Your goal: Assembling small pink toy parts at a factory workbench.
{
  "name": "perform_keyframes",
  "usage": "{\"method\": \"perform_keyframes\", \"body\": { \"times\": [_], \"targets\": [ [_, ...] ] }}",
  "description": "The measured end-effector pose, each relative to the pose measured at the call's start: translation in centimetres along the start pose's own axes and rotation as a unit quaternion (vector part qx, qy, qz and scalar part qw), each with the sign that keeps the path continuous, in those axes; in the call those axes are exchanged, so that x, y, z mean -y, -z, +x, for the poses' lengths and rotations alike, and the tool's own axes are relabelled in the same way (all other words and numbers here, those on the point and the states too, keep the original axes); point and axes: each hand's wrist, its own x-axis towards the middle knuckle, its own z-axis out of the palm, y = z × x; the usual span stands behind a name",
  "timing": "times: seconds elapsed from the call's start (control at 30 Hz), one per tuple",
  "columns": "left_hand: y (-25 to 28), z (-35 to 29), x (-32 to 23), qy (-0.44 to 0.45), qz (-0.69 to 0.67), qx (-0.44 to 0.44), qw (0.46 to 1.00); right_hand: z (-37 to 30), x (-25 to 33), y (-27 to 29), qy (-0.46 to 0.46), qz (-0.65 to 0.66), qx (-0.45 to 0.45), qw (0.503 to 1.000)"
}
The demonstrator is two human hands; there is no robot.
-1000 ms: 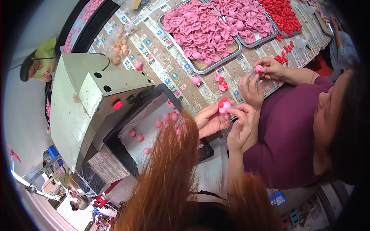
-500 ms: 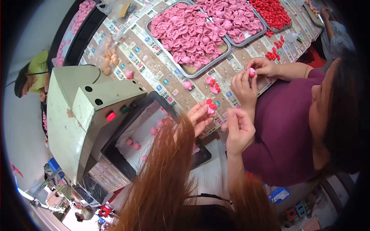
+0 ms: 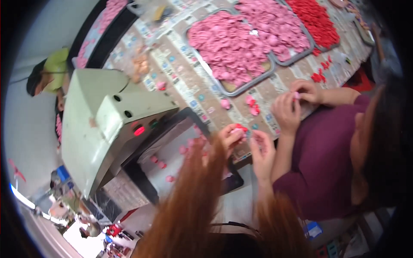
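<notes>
Pinched in the fingers of my left hand [image 3: 230,138] is a small pink rubbery piece with red parts [image 3: 239,130] on top; its exact form is blurred. My right hand [image 3: 263,155] is raised just right of it, fingers bent and apart, with nothing visible in them. Past my hands on the patterned table lie a round pink piece [image 3: 225,103] and a pink-and-red piece [image 3: 253,105]. Below my left hand, partly behind my hair, a black-rimmed tray [image 3: 187,112] with white lining holds several pink pieces [image 3: 183,149].
A pale green machine [image 3: 97,124] with a lit red button stands at left. Trays of pink pieces [image 3: 228,47] and red pieces [image 3: 314,23] cover the far table. At right, a co-worker in purple [image 3: 320,150] handles a small pink piece [image 3: 297,95]. Another person [image 3: 56,71] is at far left.
The whole view has shifted, so the scene appears further right and slightly lower. My right hand has come closer to the piece in my left, which has tilted.
</notes>
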Motion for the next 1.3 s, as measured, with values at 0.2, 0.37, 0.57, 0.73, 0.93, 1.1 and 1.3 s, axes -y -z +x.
{"method": "perform_keyframes", "body": {
  "times": [0.2,0.37,0.57,0.73,0.93,1.1,1.3],
  "targets": [
    [0.1,-0.6,-0.7,-0.014,-0.006,-0.012,1.000,0.4,0.7,-0.6,0.003,-0.036,0.005,0.999],
    [-0.5,0.0,0.7,-0.053,0.157,-0.076,0.983,0.7,-0.2,-0.4,0.018,-0.053,0.004,0.998],
    [-0.2,-0.1,1.0,-0.152,0.351,-0.011,0.924,0.7,-1.4,-0.8,-0.044,-0.028,0.037,0.998],
    [-1.9,-0.4,0.4,-0.193,0.487,-0.056,0.850,1.3,-3.5,-0.3,-0.091,0.118,0.005,0.989],
    [-2.3,-0.8,-0.4,-0.248,0.538,-0.045,0.805,1.3,-3.0,-0.8,-0.117,0.138,0.042,0.983],
    [-2.2,-0.7,-0.3,-0.290,0.536,-0.063,0.790,1.6,-1.9,-1.2,-0.104,0.139,0.057,0.983],
    [-1.8,-0.9,-1.1,-0.297,0.546,-0.013,0.783,1.9,-2.5,-1.0,-0.227,0.331,0.064,0.914]
  ]
}}
